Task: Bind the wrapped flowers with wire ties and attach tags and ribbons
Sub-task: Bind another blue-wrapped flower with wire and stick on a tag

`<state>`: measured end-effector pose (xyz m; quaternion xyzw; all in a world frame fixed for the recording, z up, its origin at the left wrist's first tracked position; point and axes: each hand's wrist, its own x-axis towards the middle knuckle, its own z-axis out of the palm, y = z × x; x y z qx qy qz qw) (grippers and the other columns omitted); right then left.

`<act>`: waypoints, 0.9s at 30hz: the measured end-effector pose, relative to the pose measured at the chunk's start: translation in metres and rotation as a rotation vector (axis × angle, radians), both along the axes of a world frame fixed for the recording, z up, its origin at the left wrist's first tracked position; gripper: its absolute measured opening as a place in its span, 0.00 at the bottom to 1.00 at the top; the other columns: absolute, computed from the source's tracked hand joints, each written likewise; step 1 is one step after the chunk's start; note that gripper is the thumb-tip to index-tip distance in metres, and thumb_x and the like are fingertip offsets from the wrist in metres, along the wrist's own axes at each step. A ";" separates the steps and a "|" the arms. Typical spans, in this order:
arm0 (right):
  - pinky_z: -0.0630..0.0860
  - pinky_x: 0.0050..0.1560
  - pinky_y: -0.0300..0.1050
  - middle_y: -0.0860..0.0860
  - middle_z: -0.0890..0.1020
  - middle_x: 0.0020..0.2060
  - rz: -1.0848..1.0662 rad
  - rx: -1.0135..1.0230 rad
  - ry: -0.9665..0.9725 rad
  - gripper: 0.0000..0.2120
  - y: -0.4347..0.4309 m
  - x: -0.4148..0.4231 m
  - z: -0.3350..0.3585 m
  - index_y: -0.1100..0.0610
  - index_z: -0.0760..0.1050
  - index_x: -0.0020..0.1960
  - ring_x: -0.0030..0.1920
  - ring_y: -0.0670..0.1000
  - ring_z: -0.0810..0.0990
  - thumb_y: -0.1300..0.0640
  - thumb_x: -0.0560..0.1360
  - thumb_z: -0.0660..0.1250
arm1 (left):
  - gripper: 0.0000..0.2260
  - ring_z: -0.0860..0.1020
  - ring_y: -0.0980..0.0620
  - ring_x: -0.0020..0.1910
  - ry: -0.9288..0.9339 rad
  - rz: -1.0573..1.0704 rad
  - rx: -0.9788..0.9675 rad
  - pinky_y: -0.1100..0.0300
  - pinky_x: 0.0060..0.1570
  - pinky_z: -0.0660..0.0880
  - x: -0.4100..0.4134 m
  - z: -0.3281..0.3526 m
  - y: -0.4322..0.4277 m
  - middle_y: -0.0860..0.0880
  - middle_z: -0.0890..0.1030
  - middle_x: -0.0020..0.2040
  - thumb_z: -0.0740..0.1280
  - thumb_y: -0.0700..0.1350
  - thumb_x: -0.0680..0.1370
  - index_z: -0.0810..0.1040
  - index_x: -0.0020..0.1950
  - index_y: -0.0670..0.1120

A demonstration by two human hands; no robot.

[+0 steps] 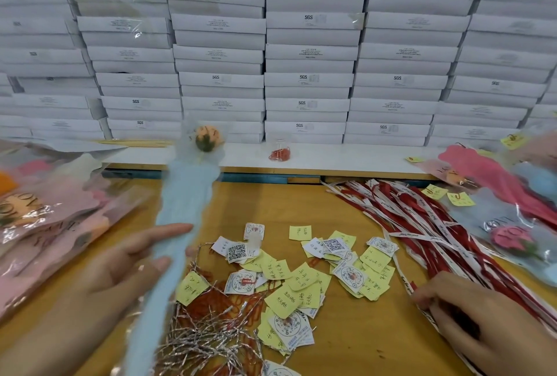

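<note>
The left grip (129, 270), a bare hand, is closed round a wrapped flower (184, 204). The thumb lies on the front of the pale blue wrap, the forefinger lies straight along its left edge, and one fingertip shows past the right edge. The flower is held above the table (346, 345), tilted away from the person. Its orange head sits at the far end inside clear film, and the picture is blurred there.

The right grip (473, 318) rests knuckles-up at the near right, with its fingers curled down onto the near ends of the ribbons (422, 225). I cannot tell whether it is pinching one or only pressing on them. The ribbons are red and white, and they fan out from that hand toward the far right.

Between the two hands lies a loose heap of tags (301, 282), some yellow with handwriting and some white with printed codes or round marks. Just left of the tags, below the held flower, is a tangle of silver and red wire ties (205, 339).

More wrapped flowers (45, 219), in pink wraps, are piled at the left edge. Another pile (512, 225) lies on the right beside the ribbons, with yellow tags on some of its flowers.

At the far edge of the table is a white ledge (346, 155) with a small clear jar (280, 149) of red bits on it. Behind the ledge rises a wall of stacked white boxes (310, 53).
</note>
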<state>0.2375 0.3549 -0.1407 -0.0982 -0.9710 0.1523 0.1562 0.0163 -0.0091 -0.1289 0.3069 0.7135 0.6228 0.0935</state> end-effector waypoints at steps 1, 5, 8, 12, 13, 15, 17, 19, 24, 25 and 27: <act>0.77 0.38 0.31 0.30 0.77 0.51 0.002 0.004 0.001 0.26 -0.001 0.000 0.001 0.31 0.74 0.45 0.44 0.33 0.79 0.64 0.69 0.74 | 0.19 0.83 0.53 0.41 -0.010 -0.066 0.022 0.58 0.39 0.81 0.003 0.002 0.010 0.49 0.83 0.58 0.73 0.50 0.72 0.79 0.63 0.59; 0.78 0.40 0.33 0.29 0.75 0.52 0.018 0.013 0.016 0.23 -0.002 -0.001 0.003 0.31 0.74 0.45 0.46 0.34 0.79 0.61 0.71 0.72 | 0.30 0.85 0.48 0.46 -0.123 -0.201 0.047 0.58 0.37 0.82 0.010 -0.001 0.057 0.51 0.84 0.56 0.73 0.43 0.67 0.73 0.62 0.71; 0.79 0.41 0.36 0.28 0.74 0.54 0.021 -0.010 0.012 0.21 -0.003 -0.001 0.002 0.32 0.74 0.45 0.47 0.36 0.79 0.60 0.73 0.70 | 0.38 0.85 0.49 0.49 -0.174 -0.200 0.047 0.57 0.40 0.83 0.014 -0.005 0.089 0.55 0.84 0.56 0.72 0.38 0.68 0.65 0.66 0.73; 0.79 0.42 0.36 0.27 0.74 0.53 0.038 0.024 0.010 0.20 -0.004 0.001 0.003 0.31 0.74 0.44 0.47 0.35 0.79 0.59 0.73 0.70 | 0.31 0.84 0.51 0.53 -0.232 -0.259 0.022 0.62 0.49 0.80 0.019 -0.013 0.105 0.55 0.84 0.57 0.72 0.39 0.71 0.66 0.68 0.60; 0.79 0.41 0.36 0.27 0.76 0.50 0.030 0.041 -0.017 0.20 -0.006 0.001 0.005 0.32 0.74 0.44 0.44 0.34 0.79 0.59 0.73 0.71 | 0.27 0.84 0.51 0.52 -0.242 -0.265 0.021 0.64 0.47 0.80 0.020 -0.014 0.106 0.55 0.84 0.57 0.72 0.39 0.71 0.69 0.66 0.57; 0.77 0.35 0.34 0.28 0.79 0.39 0.042 0.113 -0.053 0.18 -0.014 -0.003 0.012 0.34 0.76 0.45 0.35 0.33 0.78 0.57 0.68 0.76 | 0.22 0.84 0.50 0.50 -0.251 -0.277 0.023 0.66 0.44 0.79 0.019 -0.015 0.106 0.54 0.84 0.56 0.72 0.40 0.70 0.74 0.62 0.52; 0.73 0.40 0.31 0.28 0.78 0.39 0.045 0.267 -0.074 0.11 -0.020 -0.010 0.021 0.34 0.76 0.47 0.36 0.32 0.77 0.49 0.72 0.72 | 0.21 0.85 0.50 0.50 -0.273 -0.265 0.031 0.65 0.44 0.80 0.019 -0.014 0.106 0.53 0.85 0.55 0.73 0.42 0.69 0.75 0.61 0.49; 0.72 0.44 0.31 0.29 0.78 0.42 0.041 0.162 -0.086 0.06 -0.029 -0.020 0.031 0.34 0.74 0.49 0.44 0.34 0.77 0.43 0.76 0.60 | 0.24 0.84 0.49 0.50 -0.306 -0.249 0.047 0.60 0.46 0.81 0.018 -0.014 0.107 0.52 0.85 0.55 0.74 0.43 0.67 0.75 0.62 0.49; 0.72 0.36 0.31 0.42 0.84 0.43 0.198 -0.678 -0.087 0.07 -0.066 -0.070 0.039 0.48 0.80 0.52 0.35 0.40 0.80 0.51 0.79 0.64 | 0.27 0.85 0.52 0.42 -0.321 -0.195 0.041 0.51 0.48 0.82 0.019 -0.011 0.117 0.51 0.84 0.57 0.78 0.44 0.68 0.74 0.64 0.50; 0.72 0.34 0.32 0.44 0.84 0.43 0.213 -0.811 -0.090 0.08 -0.074 -0.080 0.036 0.52 0.80 0.53 0.35 0.42 0.80 0.51 0.79 0.63 | 0.25 0.83 0.56 0.35 -0.306 -0.204 0.046 0.60 0.37 0.80 0.019 -0.010 0.118 0.50 0.84 0.56 0.77 0.44 0.68 0.75 0.64 0.50; 0.72 0.32 0.34 0.46 0.83 0.40 0.217 -1.024 -0.061 0.12 -0.089 -0.097 0.029 0.59 0.79 0.54 0.35 0.43 0.79 0.53 0.80 0.62 | 0.21 0.81 0.57 0.32 -0.266 -0.205 0.047 0.65 0.30 0.75 0.017 -0.010 0.117 0.48 0.83 0.56 0.76 0.45 0.69 0.78 0.60 0.53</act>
